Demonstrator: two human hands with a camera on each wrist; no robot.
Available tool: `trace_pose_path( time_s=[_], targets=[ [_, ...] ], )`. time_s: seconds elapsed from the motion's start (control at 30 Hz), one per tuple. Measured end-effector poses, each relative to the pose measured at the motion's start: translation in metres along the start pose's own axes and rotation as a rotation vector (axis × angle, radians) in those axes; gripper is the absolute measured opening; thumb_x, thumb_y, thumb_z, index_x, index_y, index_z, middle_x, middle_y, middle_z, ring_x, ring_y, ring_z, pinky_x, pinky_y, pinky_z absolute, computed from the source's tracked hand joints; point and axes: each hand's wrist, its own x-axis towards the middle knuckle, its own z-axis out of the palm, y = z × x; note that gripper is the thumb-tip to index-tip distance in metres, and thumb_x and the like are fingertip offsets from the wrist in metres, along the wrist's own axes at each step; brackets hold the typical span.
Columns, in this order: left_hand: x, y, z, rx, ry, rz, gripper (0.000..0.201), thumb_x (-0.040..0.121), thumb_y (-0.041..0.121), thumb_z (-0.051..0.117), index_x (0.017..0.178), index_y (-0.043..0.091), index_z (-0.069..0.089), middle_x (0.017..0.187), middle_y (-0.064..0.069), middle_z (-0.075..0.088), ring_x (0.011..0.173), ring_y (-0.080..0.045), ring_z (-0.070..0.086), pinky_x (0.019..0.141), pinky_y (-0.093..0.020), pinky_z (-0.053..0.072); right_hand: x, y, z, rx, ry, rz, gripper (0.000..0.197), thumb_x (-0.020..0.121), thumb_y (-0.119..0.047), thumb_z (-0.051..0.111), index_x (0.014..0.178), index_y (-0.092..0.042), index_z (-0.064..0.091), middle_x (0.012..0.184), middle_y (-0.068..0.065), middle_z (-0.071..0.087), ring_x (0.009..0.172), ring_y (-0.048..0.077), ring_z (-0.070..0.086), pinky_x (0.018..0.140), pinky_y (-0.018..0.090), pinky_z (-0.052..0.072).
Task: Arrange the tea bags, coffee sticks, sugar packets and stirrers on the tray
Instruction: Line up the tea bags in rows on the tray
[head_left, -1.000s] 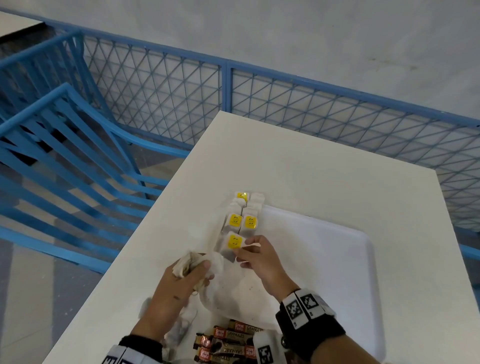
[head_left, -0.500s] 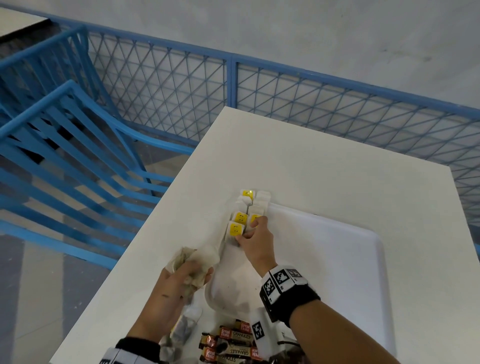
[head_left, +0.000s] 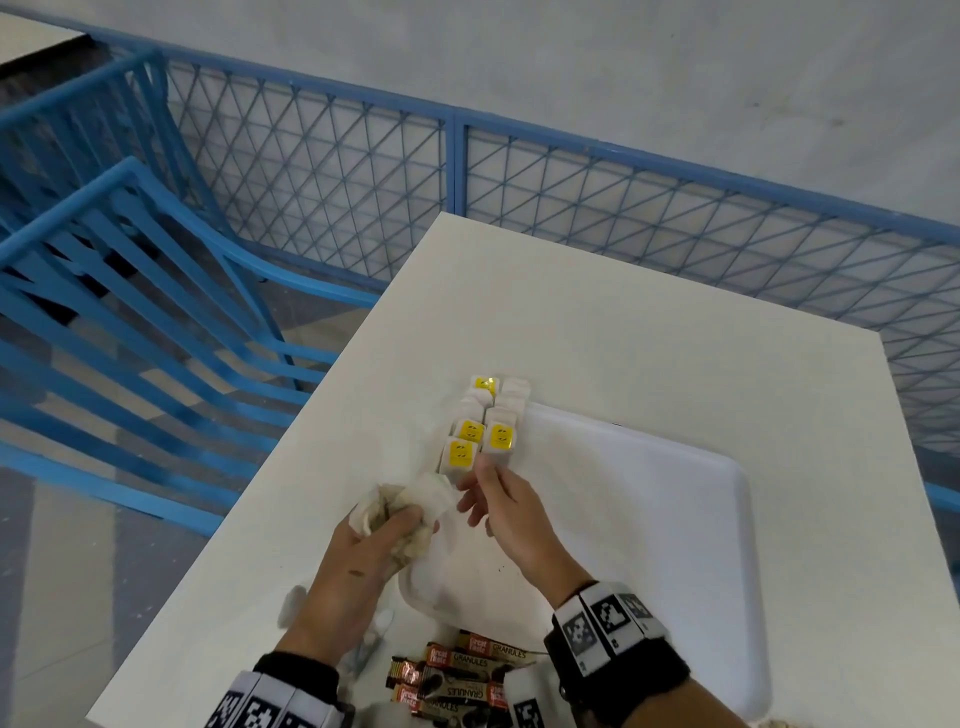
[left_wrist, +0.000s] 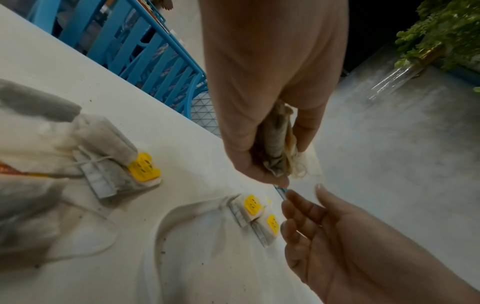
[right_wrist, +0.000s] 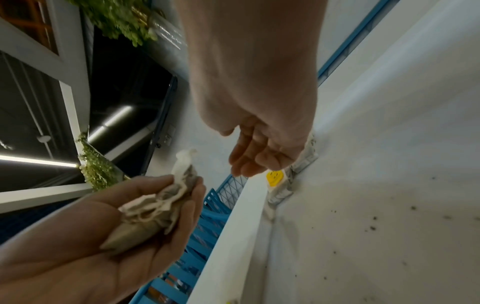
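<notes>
Since half a second earlier, right hand pulled back from the tea bag row, fingers loose, empty; left hand gripped bunched tea bags beside it.

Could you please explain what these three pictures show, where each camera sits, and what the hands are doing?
No machine here: a person works bare-handed, with marker bands and cameras on both wrists. One picture comes from a head camera looking down; the other two look along each hand. On the white table lies a white tray with tea bags lined along its left edge. Coffee sticks lie near the wrists. The left hand grips a bunch of tea bags; the right hand, fingers relaxed and holding nothing, is beside the row.
</notes>
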Motion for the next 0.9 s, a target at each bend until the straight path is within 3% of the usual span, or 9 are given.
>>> trace_pose_path(
  time_s=[0.07, 0.17, 0.23, 0.33, 0.47, 0.57, 0.73, 0.8, 0.9],
  targets=[
    [-0.001, -0.001, 0.002, 0.02, -0.017, 0.0, 0.024, 0.086, 0.01, 0.06, 0.106, -0.002, 0.061, 0.105, -0.028, 0.066, 0.099, -0.037, 0.063, 0.09, -0.046, 0.05, -0.014, -0.004, -0.003, 0.107, -0.087, 0.026, 0.041, 0.098, -0.043, 0.034, 0.088, -0.017, 0.064, 0.072, -0.006, 0.065, 0.061, 0.006, 0.056, 0.054, 0.016, 0.039],
    [-0.001, -0.004, 0.005, 0.039, -0.068, 0.001, 0.027, 0.084, 0.014, 0.064, 0.108, 0.0, 0.061, 0.101, -0.023, 0.067, 0.095, -0.031, 0.063, 0.087, -0.04, 0.052, -0.027, -0.003, -0.003, 0.069, -0.145, -0.032, 0.023, 0.093, -0.035, 0.052, 0.1, -0.016, 0.063, 0.084, -0.008, 0.063, 0.072, 0.005, 0.056, 0.062, 0.017, 0.042],
    [-0.003, -0.005, 0.008, 0.053, -0.104, -0.007, 0.025, 0.084, 0.018, 0.067, 0.104, 0.004, 0.063, 0.094, -0.018, 0.067, 0.092, -0.027, 0.061, 0.084, -0.037, 0.052, -0.031, -0.002, -0.003, 0.039, -0.108, -0.068, 0.018, 0.088, -0.026, 0.062, 0.097, -0.01, 0.063, 0.081, -0.004, 0.061, 0.07, 0.006, 0.052, 0.061, 0.014, 0.042],
    [-0.006, -0.005, 0.01, 0.029, -0.133, -0.026, 0.028, 0.079, 0.023, 0.069, 0.104, 0.009, 0.066, 0.096, -0.01, 0.068, 0.089, -0.021, 0.062, 0.076, -0.029, 0.054, -0.036, -0.003, -0.008, 0.105, -0.054, -0.059, 0.019, 0.088, -0.019, 0.062, 0.092, -0.001, 0.061, 0.076, 0.002, 0.057, 0.067, 0.008, 0.049, 0.059, 0.014, 0.043],
    [-0.012, -0.003, 0.012, 0.024, -0.195, 0.003, 0.016, 0.082, 0.027, 0.067, 0.094, 0.017, 0.069, 0.092, 0.0, 0.07, 0.085, -0.011, 0.064, 0.072, -0.024, 0.051, -0.041, -0.004, -0.012, 0.316, -0.129, -0.003, 0.009, 0.092, -0.014, 0.054, 0.09, -0.005, 0.057, 0.087, 0.005, 0.06, 0.082, 0.013, 0.058, 0.072, 0.024, 0.051],
    [-0.014, -0.002, 0.014, 0.017, -0.2, 0.022, 0.01, 0.086, 0.023, 0.067, 0.091, 0.014, 0.067, 0.09, -0.001, 0.07, 0.084, -0.011, 0.064, 0.075, -0.028, 0.048, -0.042, -0.004, -0.012, 0.525, -0.173, 0.061, 0.008, 0.095, -0.012, 0.047, 0.093, -0.01, 0.055, 0.097, 0.008, 0.063, 0.09, 0.02, 0.063, 0.074, 0.032, 0.055],
    [-0.01, -0.005, 0.009, -0.019, -0.097, -0.002, 0.021, 0.085, 0.023, 0.063, 0.095, 0.006, 0.067, 0.094, -0.014, 0.069, 0.089, -0.023, 0.063, 0.083, -0.038, 0.049, -0.039, -0.003, -0.019, 0.807, -0.16, 0.154, 0.008, 0.096, -0.012, 0.044, 0.094, -0.009, 0.052, 0.101, 0.015, 0.065, 0.093, 0.032, 0.065, 0.074, 0.04, 0.055],
    [-0.01, -0.005, 0.006, -0.006, -0.08, -0.016, 0.024, 0.082, 0.028, 0.069, 0.094, 0.007, 0.068, 0.093, -0.016, 0.068, 0.088, -0.027, 0.062, 0.085, -0.042, 0.048, -0.035, -0.001, -0.024, 0.836, -0.159, 0.185, 0.004, 0.094, -0.008, 0.047, 0.096, -0.007, 0.05, 0.101, 0.018, 0.065, 0.091, 0.033, 0.065, 0.073, 0.04, 0.056],
    [-0.01, -0.006, 0.002, -0.003, -0.054, -0.022, 0.013, 0.078, 0.025, 0.071, 0.082, 0.013, 0.069, 0.084, -0.011, 0.067, 0.083, -0.024, 0.061, 0.079, -0.037, 0.048, -0.026, 0.008, -0.03, 0.777, -0.138, 0.193, 0.017, 0.089, 0.008, 0.048, 0.101, -0.004, 0.05, 0.104, 0.018, 0.061, 0.089, 0.029, 0.066, 0.073, 0.031, 0.058]
  ],
)
